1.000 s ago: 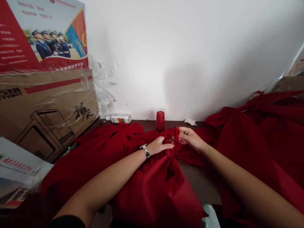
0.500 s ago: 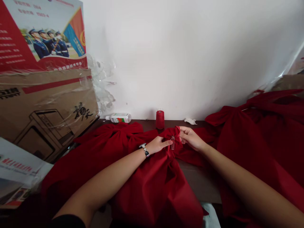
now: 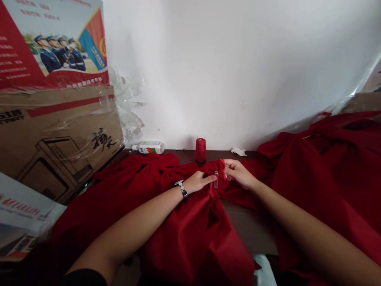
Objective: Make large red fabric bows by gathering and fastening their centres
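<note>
Pinching a fold of red cloth (image 3: 208, 234) in our right hand (image 3: 238, 174), we rest our open left hand (image 3: 198, 182) on it, just beside a small clear clip (image 3: 216, 179), near the back edge of the dark table (image 3: 250, 226).

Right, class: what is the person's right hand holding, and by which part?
The right hand pinches the soft red cloth by its gathered top fold.

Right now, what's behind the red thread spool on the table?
The white wall rises behind the red thread spool; the spool itself hides the tabletop directly behind its base.
</note>
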### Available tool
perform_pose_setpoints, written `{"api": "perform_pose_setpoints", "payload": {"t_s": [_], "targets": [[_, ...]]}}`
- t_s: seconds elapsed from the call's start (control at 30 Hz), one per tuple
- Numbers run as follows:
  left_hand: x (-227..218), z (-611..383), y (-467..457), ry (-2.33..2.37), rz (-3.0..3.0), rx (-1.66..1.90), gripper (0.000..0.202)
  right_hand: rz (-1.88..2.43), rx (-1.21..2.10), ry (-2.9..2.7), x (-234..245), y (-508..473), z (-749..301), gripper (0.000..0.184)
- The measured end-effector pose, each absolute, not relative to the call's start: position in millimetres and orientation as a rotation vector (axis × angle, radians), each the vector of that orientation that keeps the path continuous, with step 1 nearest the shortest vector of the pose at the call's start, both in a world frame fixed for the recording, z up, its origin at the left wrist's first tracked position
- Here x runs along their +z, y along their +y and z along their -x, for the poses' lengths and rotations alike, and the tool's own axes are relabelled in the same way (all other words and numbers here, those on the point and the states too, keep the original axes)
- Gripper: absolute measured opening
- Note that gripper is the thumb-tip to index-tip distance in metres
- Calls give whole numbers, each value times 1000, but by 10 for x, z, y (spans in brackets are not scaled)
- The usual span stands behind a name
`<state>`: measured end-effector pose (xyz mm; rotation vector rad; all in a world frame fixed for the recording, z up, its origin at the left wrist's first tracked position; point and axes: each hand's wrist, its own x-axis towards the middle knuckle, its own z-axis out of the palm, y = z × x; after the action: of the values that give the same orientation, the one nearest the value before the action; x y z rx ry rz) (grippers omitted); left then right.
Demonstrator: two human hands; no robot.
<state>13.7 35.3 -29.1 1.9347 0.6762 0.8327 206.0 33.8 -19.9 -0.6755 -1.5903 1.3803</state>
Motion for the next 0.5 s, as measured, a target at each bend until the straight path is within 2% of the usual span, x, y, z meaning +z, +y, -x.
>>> {"api": "perform_pose_setpoints", "payload": {"t_s": [0.17,0.3,0.5], "targets": [[-274,-120,330,747,-1937,770,61,666,1313,-1626,-173,323,-2056,33],[-278,-111,330,832,-1938,707,60,664,1287,-1656,-157,329,-2088,24],[-287,-120,337,822,-1947,804,55,657,1220,-1689,-93,289,-2091,17]]}}
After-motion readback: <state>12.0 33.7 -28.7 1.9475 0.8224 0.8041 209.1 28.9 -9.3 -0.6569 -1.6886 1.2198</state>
